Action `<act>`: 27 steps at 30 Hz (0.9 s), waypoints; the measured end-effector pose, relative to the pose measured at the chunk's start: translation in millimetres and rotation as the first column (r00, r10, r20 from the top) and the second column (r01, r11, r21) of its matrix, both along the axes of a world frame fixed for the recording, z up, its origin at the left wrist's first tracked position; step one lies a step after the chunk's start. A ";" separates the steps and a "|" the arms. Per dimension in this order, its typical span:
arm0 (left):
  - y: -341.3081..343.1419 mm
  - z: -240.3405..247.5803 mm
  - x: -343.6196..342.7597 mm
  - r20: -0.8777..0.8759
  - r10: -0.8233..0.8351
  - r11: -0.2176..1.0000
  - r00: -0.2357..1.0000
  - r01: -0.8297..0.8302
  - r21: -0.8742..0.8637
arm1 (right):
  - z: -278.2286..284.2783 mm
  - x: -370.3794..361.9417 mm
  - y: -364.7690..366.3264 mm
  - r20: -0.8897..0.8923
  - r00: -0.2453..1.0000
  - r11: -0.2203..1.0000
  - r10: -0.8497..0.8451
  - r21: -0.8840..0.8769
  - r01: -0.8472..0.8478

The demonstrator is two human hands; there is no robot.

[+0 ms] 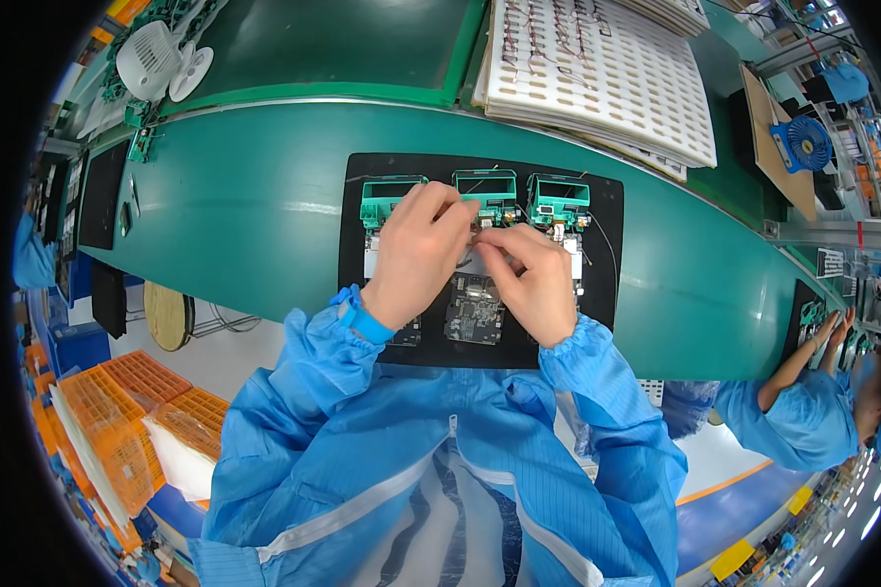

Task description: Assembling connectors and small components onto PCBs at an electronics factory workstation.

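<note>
On a black mat [602,293] stand three green plastic frames in a row: a left frame [377,205], a middle frame [486,183] and a right frame [559,196]. Below the middle one lies a dark circuit board [474,311]. My left hand [416,254] has its fingers bent together at the middle frame's lower edge. Close beside it, my right hand [533,277] pinches with thumb and forefinger near a thin wire. What either set of fingertips holds is too small and covered to make out. Both hands partly cover the boards beneath.
White perforated trays [597,78] with small wired parts are stacked at the back right. A blue fan [803,145] stands further right, and a white fan [152,61] at the far left. Orange trays [117,430] sit low on the left. Another person [798,411] works at the right.
</note>
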State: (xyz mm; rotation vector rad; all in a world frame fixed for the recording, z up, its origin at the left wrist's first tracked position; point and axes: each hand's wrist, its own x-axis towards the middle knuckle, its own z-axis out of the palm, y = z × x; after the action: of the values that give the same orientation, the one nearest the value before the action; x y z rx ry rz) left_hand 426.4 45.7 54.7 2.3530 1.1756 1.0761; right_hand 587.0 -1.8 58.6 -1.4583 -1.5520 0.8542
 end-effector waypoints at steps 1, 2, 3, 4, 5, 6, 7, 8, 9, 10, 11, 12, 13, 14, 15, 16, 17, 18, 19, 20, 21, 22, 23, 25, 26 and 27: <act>0.1 -0.7 -1.0 0.001 0.001 1.000 1.000 -0.001 -0.001 | 0.2 0.6 0.2 0.001 1.000 1.000 0.001 -0.001 -0.001; 0.3 -1.5 -2.0 0.007 -0.009 1.000 1.000 0.009 0.014 | 0.3 1.4 0.4 0.008 1.000 1.000 0.004 -0.009 -0.004; 0.4 -2.3 -2.5 0.013 -0.019 0.999 1.000 0.019 0.029 | 0.5 2.1 0.6 0.016 1.000 1.000 0.006 -0.017 -0.006; 0.2 -3.3 -3.0 0.012 -0.019 0.999 1.000 0.018 0.028 | 0.5 2.2 0.7 0.015 1.000 1.000 0.007 -0.018 -0.007; -0.1 -4.2 -3.3 0.008 -0.023 0.999 1.000 0.023 0.039 | 0.6 2.4 0.8 0.016 1.000 1.000 0.012 -0.028 -0.012; -0.4 -4.8 -3.7 0.004 -0.028 0.998 1.000 0.028 0.051 | 0.4 2.6 0.8 0.018 1.000 0.999 0.018 -0.039 -0.017; -0.4 -5.0 -5.0 0.003 -0.028 0.998 1.000 0.028 0.050 | -0.1 3.2 0.9 0.016 1.000 0.999 0.018 -0.040 -0.018; -0.6 -4.8 -6.8 -0.084 -0.028 0.997 0.996 0.033 0.068 | -0.6 3.9 1.0 0.007 1.000 0.999 0.015 -0.044 -0.015; -1.1 -4.2 -7.8 -0.170 -0.025 0.995 0.985 0.040 0.086 | -1.1 4.7 1.2 -0.003 1.000 0.999 0.013 -0.048 -0.013; -3.1 -1.2 -8.0 -0.171 -0.025 0.996 0.985 0.040 0.085 | -0.4 5.3 1.5 -0.004 1.000 0.999 0.013 -0.050 -0.013; -6.2 3.5 -8.1 -0.283 0.007 0.991 0.959 0.031 0.132 | 1.3 5.8 1.9 0.004 1.000 0.998 0.012 -0.058 -0.012; -8.4 5.8 -7.9 -0.389 0.045 0.983 0.920 0.028 0.180 | 2.0 6.3 2.1 0.012 1.000 0.998 0.012 -0.066 -0.012; -9.4 6.1 -7.3 -0.389 0.044 0.983 0.920 0.029 0.180 | 1.6 6.3 1.7 0.011 1.000 0.998 0.012 -0.066 -0.011; -10.7 6.3 -6.4 -0.455 0.053 0.975 0.889 0.052 0.216 | 0.4 6.3 1.2 -0.022 1.000 0.998 0.009 -0.067 -0.010; -12.1 6.4 -6.4 -0.517 0.065 0.965 0.853 0.078 0.250 | -0.9 6.2 0.3 -0.055 0.998 0.998 0.006 -0.068 -0.010; -11.7 6.7 -6.7 -0.516 0.065 0.965 0.854 0.077 0.251 | -3.1 7.0 -0.3 -0.053 0.999 0.998 0.006 -0.068 -0.009; -10.1 6.8 -7.0 -0.532 0.054 0.959 0.845 0.105 0.265 | -5.6 7.8 -1.2 -0.091 0.996 0.996 -0.015 -0.086 0.007; -9.3 6.8 -7.3 -0.548 0.043 0.951 0.835 0.133 0.278 | -6.6 8.4 -2.6 -0.127 0.991 0.994 -0.037 -0.105 0.023; -10.5 5.9 -8.2 -0.548 0.046 0.951 0.835 0.131 0.279 | -4.2 7.4 -4.4 -0.126 0.991 0.994 -0.034 -0.104 0.021; -12.0 4.2 -8.7 -0.539 0.047 0.954 0.841 0.122 0.274 | 1.0 6.0 -7.0 -0.098 0.994 0.998 -0.048 -0.048 0.043; -13.4 2.5 -9.4 -0.530 0.048 0.957 0.846 0.114 0.269 | 5.7 4.7 -9.6 -0.070 0.996 0.998 -0.063 0.009 0.064; -14.6 2.3 -11.0 -0.530 0.053 0.957 0.847 0.109 0.270 | 10.7 3.4 -12.0 -0.070 0.996 0.998 -0.059 0.011 0.060; -15.7 2.0 -12.9 -0.504 0.066 0.963 0.861 0.077 0.257 | 15.2 2.2 -14.4 -0.089 0.995 0.999 -0.049 0.009 0.050; -19.2 4.1 -18.0 -0.451 0.069 0.980 0.890 0.025 0.198 | 17.0 -1.6 -19.4 -0.106 0.994 0.999 -0.039 0.008 0.040; -22.0 5.2 -21.6 -0.448 0.069 0.980 0.891 0.024 0.199 | 14.3 -3.7 -22.0 -0.166 0.984 0.998 -0.058 -0.036 0.052; -26.0 6.0 -26.2 -0.356 0.052 0.991 0.933 -0.005 0.131 | 11.9 -6.2 -24.1 -0.226 0.971 0.995 -0.077 -0.080 0.060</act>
State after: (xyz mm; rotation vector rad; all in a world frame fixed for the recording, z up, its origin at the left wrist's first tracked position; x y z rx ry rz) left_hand 400.2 19.6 60.8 2.7253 1.2962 0.7676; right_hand 580.8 -25.9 70.5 -1.4018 -1.3039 1.0093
